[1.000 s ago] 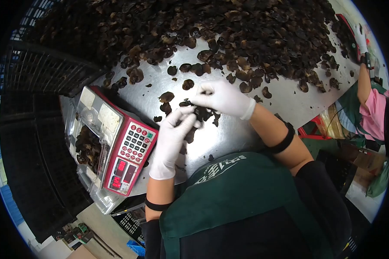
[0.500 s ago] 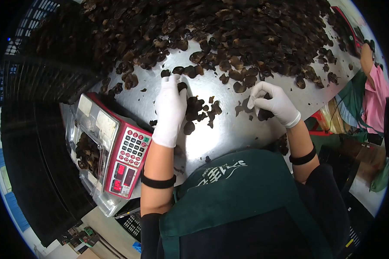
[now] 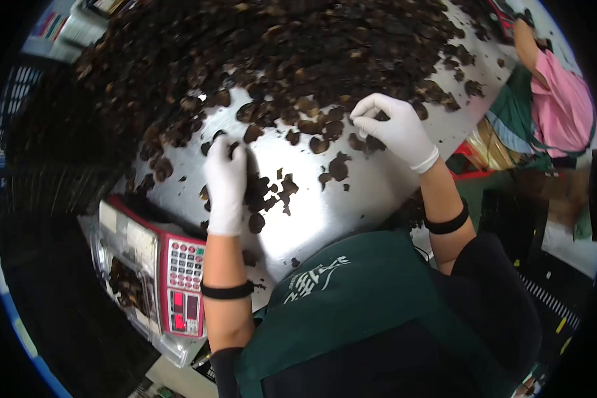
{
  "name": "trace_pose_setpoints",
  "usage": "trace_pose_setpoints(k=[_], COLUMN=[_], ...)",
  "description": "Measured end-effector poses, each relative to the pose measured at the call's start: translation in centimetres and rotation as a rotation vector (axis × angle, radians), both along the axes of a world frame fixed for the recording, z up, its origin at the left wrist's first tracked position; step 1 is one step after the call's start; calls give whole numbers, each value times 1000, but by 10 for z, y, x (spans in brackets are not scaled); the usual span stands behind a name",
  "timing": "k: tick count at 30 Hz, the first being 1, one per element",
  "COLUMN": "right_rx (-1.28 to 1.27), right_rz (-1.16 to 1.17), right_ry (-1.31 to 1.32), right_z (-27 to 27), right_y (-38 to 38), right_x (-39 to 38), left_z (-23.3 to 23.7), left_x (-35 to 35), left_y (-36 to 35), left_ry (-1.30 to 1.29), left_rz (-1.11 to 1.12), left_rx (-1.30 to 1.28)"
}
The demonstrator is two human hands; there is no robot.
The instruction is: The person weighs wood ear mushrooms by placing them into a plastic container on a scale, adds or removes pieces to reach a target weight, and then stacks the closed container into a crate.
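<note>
Dark, thin, flake-like pieces (image 3: pixel 312 73) lie in a wide heap on the metal table (image 3: pixel 298 232). My left hand (image 3: pixel 225 186), in a white glove, is at the heap's near left edge, fingers and thumb round a dark piece (image 3: pixel 233 147). Just right of it lies a loose group of small dark pieces (image 3: pixel 286 189). My right hand (image 3: pixel 398 129), also gloved, is over the heap's near edge, thumb and forefinger curled together; anything between the tips is too small to tell. Below and left of it a rounded dark piece (image 3: pixel 339 167) lies on the metal.
A red and white scale (image 3: pixel 184 265) with a lit display stands at the left, dark pieces (image 3: pixel 127 285) in its clear tray. Dark crates (image 3: pixel 30 166) stand beyond it. At the upper right is another person in pink (image 3: pixel 564 99), near a red device (image 3: pixel 501 20).
The view has shifted. My right hand has moved forward to the heap's edge, and the dark piece seen under it before is no longer there. A rounded piece now lies on the metal behind it.
</note>
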State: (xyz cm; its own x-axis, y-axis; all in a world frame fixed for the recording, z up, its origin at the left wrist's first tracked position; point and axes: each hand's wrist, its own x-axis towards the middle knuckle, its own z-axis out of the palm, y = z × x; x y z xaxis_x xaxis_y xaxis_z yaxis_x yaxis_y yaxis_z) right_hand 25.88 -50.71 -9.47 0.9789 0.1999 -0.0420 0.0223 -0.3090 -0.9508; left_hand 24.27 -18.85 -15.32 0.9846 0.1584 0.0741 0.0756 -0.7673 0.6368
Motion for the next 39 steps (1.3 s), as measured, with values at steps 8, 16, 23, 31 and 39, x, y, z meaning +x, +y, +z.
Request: trace_pose_setpoints(k=[8,16,23,31,39], right_rx=[-333,-709,-736,-813,-638], right_rz=[-28,158,175,307,361], right_ry=[-176,-411,-333,-313,-422], right_z=[-10,-36,-8,-34,14], right_y=[-27,17,20,45,85], right_x=[-11,16,3,-44,-23], left_z=[35,51,58,58,133], left_x=[-61,-116,-159,-202,-267], left_y=[20,7,8,10,72], left_ry=[136,130,127,273,-48], left_rz=[65,38,129,134,395], left_rx=[-1941,-2294,-2020,-1768,-1161])
